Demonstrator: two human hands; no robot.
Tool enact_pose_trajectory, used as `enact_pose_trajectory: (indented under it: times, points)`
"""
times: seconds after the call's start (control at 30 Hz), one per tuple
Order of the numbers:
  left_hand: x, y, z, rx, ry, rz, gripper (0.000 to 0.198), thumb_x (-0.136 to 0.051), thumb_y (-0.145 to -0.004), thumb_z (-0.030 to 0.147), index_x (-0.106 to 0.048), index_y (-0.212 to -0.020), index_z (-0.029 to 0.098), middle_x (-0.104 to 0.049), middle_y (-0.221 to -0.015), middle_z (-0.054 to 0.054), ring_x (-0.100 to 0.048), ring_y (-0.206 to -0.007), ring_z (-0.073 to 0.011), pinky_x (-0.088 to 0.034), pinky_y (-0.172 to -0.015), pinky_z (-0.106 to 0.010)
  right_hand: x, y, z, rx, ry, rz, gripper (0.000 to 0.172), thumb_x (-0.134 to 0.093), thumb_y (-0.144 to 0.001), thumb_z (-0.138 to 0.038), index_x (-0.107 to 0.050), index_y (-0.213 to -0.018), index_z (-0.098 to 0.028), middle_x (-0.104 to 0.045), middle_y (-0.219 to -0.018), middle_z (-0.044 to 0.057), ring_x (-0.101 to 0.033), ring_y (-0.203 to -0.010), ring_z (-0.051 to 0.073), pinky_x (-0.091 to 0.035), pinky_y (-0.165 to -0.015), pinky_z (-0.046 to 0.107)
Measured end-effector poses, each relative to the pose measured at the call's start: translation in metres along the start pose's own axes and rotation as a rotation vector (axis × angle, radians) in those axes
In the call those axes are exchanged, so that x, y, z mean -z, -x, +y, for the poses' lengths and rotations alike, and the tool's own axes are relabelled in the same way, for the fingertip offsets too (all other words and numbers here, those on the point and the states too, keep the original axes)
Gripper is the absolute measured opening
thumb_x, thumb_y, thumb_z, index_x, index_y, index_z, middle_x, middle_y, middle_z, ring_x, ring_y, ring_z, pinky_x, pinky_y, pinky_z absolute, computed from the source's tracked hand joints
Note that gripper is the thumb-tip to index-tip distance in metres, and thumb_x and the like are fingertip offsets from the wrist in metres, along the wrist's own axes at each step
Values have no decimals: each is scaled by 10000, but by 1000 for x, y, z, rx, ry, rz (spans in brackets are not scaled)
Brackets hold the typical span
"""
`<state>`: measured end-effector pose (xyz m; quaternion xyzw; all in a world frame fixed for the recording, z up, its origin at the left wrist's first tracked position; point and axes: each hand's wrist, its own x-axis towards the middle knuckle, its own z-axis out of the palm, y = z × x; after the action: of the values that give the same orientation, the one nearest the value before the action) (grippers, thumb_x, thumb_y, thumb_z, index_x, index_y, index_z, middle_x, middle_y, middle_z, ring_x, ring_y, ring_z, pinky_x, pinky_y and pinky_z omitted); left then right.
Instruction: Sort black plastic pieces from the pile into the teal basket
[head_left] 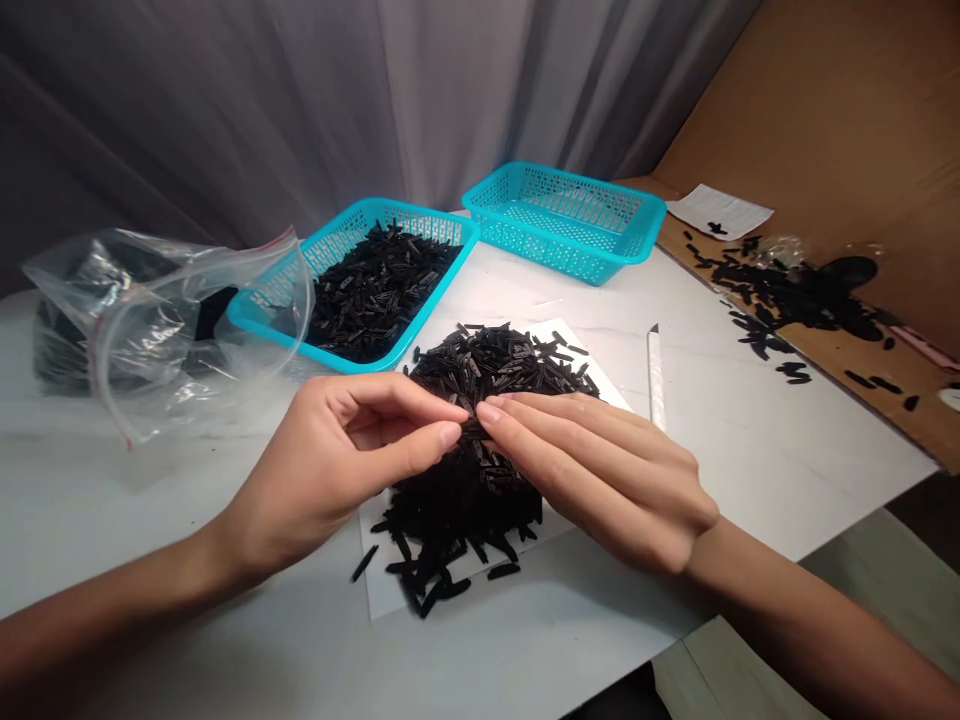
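Note:
A heap of small flat black strips [450,510] lies on a white sheet [377,590] in the middle of the table. Above it, my left hand [330,470] pinches with thumb and forefinger; whatever is between the tips is too small and dark to make out. My right hand [600,470] meets it from the other side, its fingers pressed together and their tips almost touching the left ones. The right thumb is hidden beneath, so what this hand pinches does not show.
Behind the heap stands a blue basket [420,340] full of black strips; a second blue basket [555,255] holds none. A clear plastic bag [187,320] lies left. A white-handled craft knife [656,385] rests right. Black pieces [795,295] litter the cardboard [847,140] beyond.

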<state>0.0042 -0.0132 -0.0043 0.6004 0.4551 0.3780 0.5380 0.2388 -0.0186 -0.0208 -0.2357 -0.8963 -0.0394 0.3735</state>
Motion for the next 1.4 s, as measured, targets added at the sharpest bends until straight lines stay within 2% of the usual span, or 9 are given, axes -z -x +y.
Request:
enact_pose_trajectory:
  times: [0.17, 0.37, 0.5, 0.63, 0.77, 0.83, 1.1, 1.23, 1.4]
  points:
    - [-1, -1, 5, -77, -169, 94, 46, -819, -832, 303, -832, -857, 266, -808, -812, -2, -751, -720, -165, -616, -650, -215, -18, 0, 8, -208, -34, 90, 349, -664, -984, -169, -689, -1327, -226, -816, -1160, 81, -787, -1028, 238, -675, -910, 383]
    - [47, -34, -12, -336, -701, 441, 105, -751, -882, 304, -822, -959, 294, -811, -964, 19, -736, -873, -193, -581, -873, -300, -30, 1, 25, -427, 28, -398, 585, -696, -956, -449, -626, -1400, -75, -633, -1450, 225, -610, -1290, 425, -541, -1042, 637]
    - [74, -53, -28, -383, -932, 321, 154, -747, -873, 352, -818, -1006, 319, -793, -1046, -9, -682, -1042, -279, -467, -1061, -428, -28, -1, 28, -451, -11, -484, 356, -659, -989, -360, -724, -1258, -136, -703, -1334, 178, -639, -1200, 376, -552, -1012, 584]
    - [54, -43, -28, -520, -866, 209, 177, -725, -911, 341, -796, -1072, 320, -769, -1102, -11, -648, -1074, -255, -457, -1060, -400, -24, -4, 28, -454, -70, -463, 210, -660, -990, -285, -748, -1130, -156, -740, -1192, 149, -654, -1088, 329, -562, -958, 526]
    - [26, -26, -28, -556, -937, -258, 424, -738, -915, 375, -682, -1317, 254, -699, -1279, -82, -635, -1166, -264, -511, -993, -379, -22, -5, 27, -427, -82, -501, 180, -611, -1009, -221, -731, -1105, -127, -738, -1137, 154, -642, -1061, 323, -553, -937, 508]
    - [20, -23, -32, -503, -993, -393, 592, -752, -898, 452, -582, -1424, 241, -619, -1409, -119, -590, -1260, -303, -521, -1003, -416, -21, -6, 26, -409, -73, -511, 162, -590, -1014, -196, -720, -1084, -127, -741, -1107, 149, -636, -1042, 318, -552, -916, 493]
    - [19, -27, -50, -502, -927, -333, 379, -700, -918, 274, -635, -1290, 254, -587, -1347, -76, -594, -1221, -255, -523, -1021, -378, -28, -2, 29, -424, -103, -387, 221, -474, -1042, -133, -694, -1037, -156, -740, -1030, 119, -642, -950, 278, -550, -850, 437]
    - [18, -29, -56, -523, -816, -314, 362, -715, -899, 233, -662, -1256, 262, -595, -1342, -75, -603, -1220, -258, -508, -1041, -386, -30, 1, 39, -452, -127, -296, 261, -448, -1065, -182, -699, -1135, -164, -699, -1273, 144, -623, -1153, 288, -525, -1009, 467]
    - [15, -36, -71, -596, -681, -228, 183, -713, -915, 240, -730, -1097, 236, -650, -1225, -69, -647, -1145, -236, -526, -1017, -374, -32, 9, 60, -608, -144, -427, 511, -570, -1023, -473, -579, -1430, -165, -475, -1589, 197, -412, -1473, 382, -351, -1200, 623]
